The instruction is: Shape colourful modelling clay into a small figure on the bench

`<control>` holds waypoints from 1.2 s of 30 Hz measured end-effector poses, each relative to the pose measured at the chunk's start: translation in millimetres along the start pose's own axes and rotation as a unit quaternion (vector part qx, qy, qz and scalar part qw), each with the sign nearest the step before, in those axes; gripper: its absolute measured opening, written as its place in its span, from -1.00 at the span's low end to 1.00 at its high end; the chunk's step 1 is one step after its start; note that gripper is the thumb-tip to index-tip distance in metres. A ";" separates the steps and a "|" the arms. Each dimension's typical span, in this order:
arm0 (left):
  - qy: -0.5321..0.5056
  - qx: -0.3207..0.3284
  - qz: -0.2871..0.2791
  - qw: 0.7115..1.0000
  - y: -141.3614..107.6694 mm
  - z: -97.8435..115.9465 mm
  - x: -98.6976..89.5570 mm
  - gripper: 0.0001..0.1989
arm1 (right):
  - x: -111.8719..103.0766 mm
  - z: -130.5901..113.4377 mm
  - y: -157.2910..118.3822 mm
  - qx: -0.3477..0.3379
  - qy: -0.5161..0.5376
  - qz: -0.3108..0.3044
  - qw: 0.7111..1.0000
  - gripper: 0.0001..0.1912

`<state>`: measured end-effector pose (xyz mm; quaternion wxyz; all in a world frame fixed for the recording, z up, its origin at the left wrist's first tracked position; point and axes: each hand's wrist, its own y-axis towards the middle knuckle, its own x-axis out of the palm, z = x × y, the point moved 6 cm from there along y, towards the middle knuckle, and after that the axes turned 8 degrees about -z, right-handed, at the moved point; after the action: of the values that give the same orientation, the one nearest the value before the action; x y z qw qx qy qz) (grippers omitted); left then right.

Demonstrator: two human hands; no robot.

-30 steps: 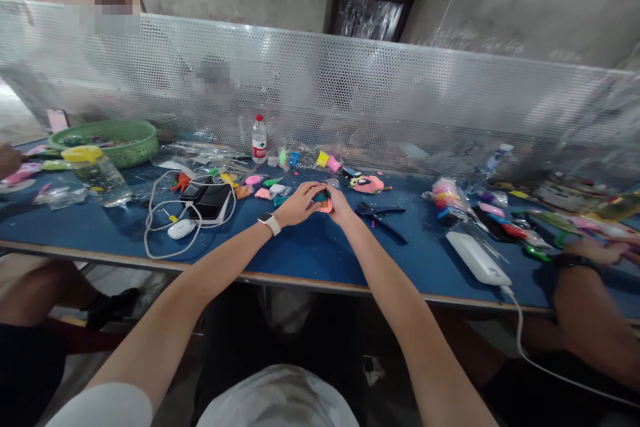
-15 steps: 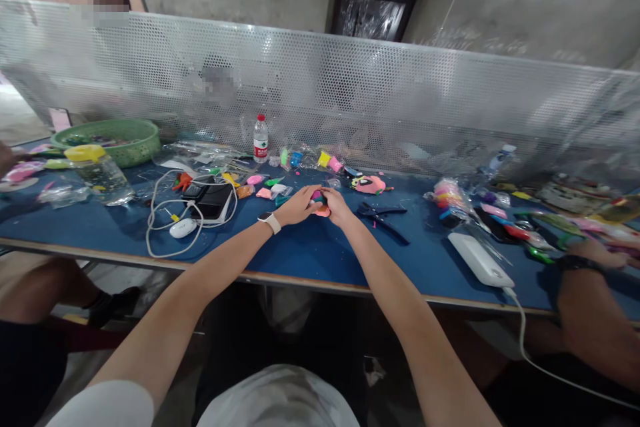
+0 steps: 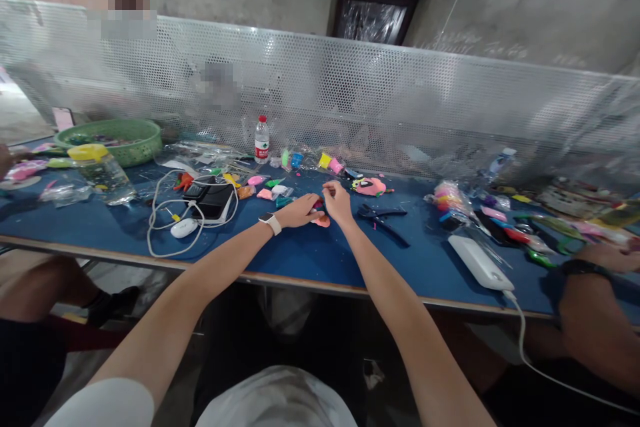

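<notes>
The person in front of me works at a blue desk (image 3: 295,257) with two bare hands, which are near its middle. The left hand (image 3: 296,211), with a pale-banded watch (image 3: 273,222) on the wrist, has its grip closed on a small piece (image 3: 323,221), orange-pink at the lower side and dark reddish at the top. The fingers cover a part of this piece, so its full shape I cannot tell. The right hand (image 3: 338,202) is just beside it, somewhat raised, with thumb and fingers bent toward each other; whether they pinch something small or stay apart, I cannot tell.

To the right of this hand lies a tool with dark handles (image 3: 374,215), and behind the tool a flat pink figure (image 3: 371,186). To the left of the left hand there are small coloured lumps (image 3: 255,181), and farther left a white rounded device (image 3: 184,228) in front of a black box (image 3: 219,199). A clear bottle (image 3: 261,141) with a red cap stands upright at the back, near the perforated metal screen (image 3: 325,87). Well to the right, a white oblong device (image 3: 480,263) lies near the front edge, and beyond it is a co-worker's hand (image 3: 607,256).
</notes>
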<state>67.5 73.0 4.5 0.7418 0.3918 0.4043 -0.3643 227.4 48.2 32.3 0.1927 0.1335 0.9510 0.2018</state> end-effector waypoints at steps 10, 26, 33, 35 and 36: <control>-0.032 0.042 -0.046 0.998 -2.3 11.6 5.0 -0.62 | 7.7 -4.4 -0.2 -0.048 -0.089 -0.042 0.994 -0.84; -0.035 0.054 0.001 0.998 -3.5 15.2 -7.3 -0.84 | 6.1 -3.7 1.2 -0.058 -0.097 -0.027 0.993 -0.81; -0.129 0.053 -0.021 0.990 -1.8 18.0 3.0 -0.88 | 7.2 -5.4 0.2 -0.066 -0.091 -0.030 0.993 -0.80; -0.145 0.048 -0.018 0.988 -1.9 19.4 1.6 -0.88 | 6.8 -6.0 0.0 -0.064 -0.091 -0.029 0.993 -0.81; -0.152 0.045 -0.017 0.987 -1.9 20.1 0.9 -0.86 | 6.7 -6.4 -0.1 -0.063 -0.091 -0.030 0.993 -0.81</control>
<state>72.6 54.3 10.5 0.7697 0.3581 0.2770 -0.4501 218.7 48.2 35.5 0.2929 0.1103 0.9182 0.2428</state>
